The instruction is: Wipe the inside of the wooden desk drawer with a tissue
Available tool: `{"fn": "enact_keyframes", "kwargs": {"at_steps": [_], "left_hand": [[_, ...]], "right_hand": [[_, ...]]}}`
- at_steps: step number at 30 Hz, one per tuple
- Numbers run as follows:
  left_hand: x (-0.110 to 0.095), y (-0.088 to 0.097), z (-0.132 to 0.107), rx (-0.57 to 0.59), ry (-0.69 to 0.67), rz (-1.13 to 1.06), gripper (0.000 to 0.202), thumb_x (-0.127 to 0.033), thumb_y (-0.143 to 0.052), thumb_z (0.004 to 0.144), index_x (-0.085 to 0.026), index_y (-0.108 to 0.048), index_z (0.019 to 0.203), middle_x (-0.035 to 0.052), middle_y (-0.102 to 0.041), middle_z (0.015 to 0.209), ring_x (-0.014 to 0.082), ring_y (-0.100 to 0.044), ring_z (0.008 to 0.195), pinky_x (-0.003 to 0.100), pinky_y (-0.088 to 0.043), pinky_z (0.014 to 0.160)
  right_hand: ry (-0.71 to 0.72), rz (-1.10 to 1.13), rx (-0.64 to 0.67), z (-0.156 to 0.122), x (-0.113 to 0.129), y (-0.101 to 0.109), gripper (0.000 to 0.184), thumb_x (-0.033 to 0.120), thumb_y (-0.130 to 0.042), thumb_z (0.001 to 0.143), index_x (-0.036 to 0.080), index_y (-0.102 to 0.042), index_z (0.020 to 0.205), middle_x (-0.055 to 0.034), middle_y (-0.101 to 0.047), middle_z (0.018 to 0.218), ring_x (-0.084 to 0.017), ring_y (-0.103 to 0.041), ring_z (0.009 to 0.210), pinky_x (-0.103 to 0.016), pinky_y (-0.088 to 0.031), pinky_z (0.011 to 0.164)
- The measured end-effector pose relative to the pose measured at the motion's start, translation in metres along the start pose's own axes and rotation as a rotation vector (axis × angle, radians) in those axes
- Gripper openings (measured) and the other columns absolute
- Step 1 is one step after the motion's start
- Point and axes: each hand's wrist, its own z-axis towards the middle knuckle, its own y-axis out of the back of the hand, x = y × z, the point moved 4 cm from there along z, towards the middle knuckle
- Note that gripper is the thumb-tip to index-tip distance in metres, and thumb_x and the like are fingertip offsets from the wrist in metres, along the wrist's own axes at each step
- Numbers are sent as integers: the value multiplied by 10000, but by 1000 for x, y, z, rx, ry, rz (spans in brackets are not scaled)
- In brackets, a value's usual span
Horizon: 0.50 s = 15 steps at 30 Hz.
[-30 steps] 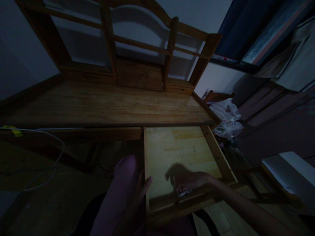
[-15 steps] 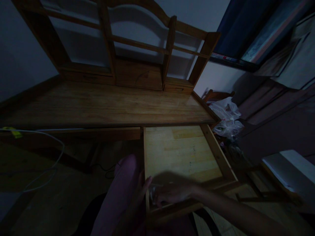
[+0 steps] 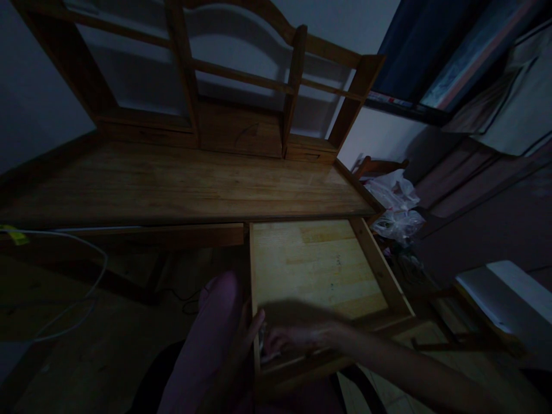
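A pulled-out wooden drawer (image 3: 297,276) extends from the desk toward me. My left hand (image 3: 249,336) is at the drawer's left side near the front corner, its fingertips over the rim; the rest is dim. My right hand (image 3: 297,338) reaches down into the front left corner, fingers curled around a crumpled whitish cloth or tissue (image 3: 271,352). That hand hides most of it, and it presses against the drawer's bottom or wall. Apart from that corner, bare light wood shows across the drawer bottom.
A wooden desktop (image 3: 207,178) with a shelf hutch (image 3: 241,126) stands ahead. To the left are another slightly open drawer (image 3: 207,234) and a hanging white cable (image 3: 101,270). Plastic bags (image 3: 394,195) lie on a chair at right, near a small white-topped stool (image 3: 509,296).
My right hand has shifted slightly within the front left corner, with the whitish material bunched under its fingers. My left hand stays at the drawer's side.
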Motion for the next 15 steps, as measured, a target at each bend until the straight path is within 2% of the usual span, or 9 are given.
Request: {"fn": "enact_keyframes", "kwargs": {"at_steps": [2,4,8,15], "left_hand": [[-1,-5,-6,25,22,-20,377,-387,-628,963,-210,-630,1295,96,-653,1309,211,-666,1101,424,-585,921],[-4,-10,-11,49,36,-36,370,-392,-624,965,-223,-632,1294,96,-653,1313,211,-663,1104,422,-583,923],[-10,-17,-13,70,41,-58,377,-390,-627,963,-218,-628,1298,98,-651,1319,217,-659,1112,433,-581,928],[-9,-17,-11,73,24,-67,379,-392,-631,959,-226,-629,1300,96,-644,1333,225,-653,1135,436,-575,941]], "right_hand": [[-112,183,-41,-3,-9,2,27,214,-668,761,194,-681,747,24,-658,765,-111,-595,739,-262,-423,768],[-167,328,-56,-3,-13,4,142,328,-637,807,193,-670,779,2,-672,793,-120,-617,766,-273,-425,805],[-203,405,10,-2,-8,5,348,514,-516,877,198,-660,862,-40,-735,843,-145,-647,747,-294,-433,785],[-219,343,-119,0,-3,2,252,433,-578,826,201,-676,841,-32,-723,783,-143,-626,693,-311,-442,801]]}}
